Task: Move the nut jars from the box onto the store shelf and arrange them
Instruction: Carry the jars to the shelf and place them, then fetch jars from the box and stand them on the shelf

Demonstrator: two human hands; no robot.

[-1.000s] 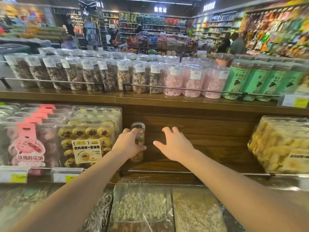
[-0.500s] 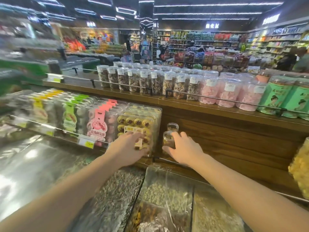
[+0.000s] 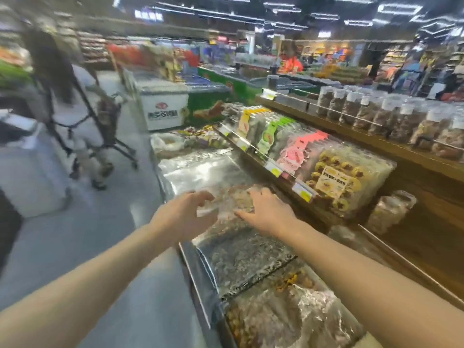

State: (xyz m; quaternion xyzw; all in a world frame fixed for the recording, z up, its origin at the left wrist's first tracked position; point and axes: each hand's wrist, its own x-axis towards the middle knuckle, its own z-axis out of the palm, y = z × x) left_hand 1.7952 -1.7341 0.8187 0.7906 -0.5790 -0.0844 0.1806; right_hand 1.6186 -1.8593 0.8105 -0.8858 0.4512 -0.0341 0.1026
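Both hands sat over the plastic-covered bins [image 3: 238, 252]: left hand [image 3: 183, 217] loosely curled, right hand [image 3: 270, 212] spread, both empty. Nut jar [image 3: 389, 212] stood at 3 o'clock.

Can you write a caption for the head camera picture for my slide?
Both hands, left hand and right hand, reach over foil-covered bins, away from a nut jar standing on the wooden shelf.

Wooden store shelf [image 3: 376, 139] with a row of clear jars [image 3: 371, 114]; lone nut jar [image 3: 389, 212] on the lower ledge
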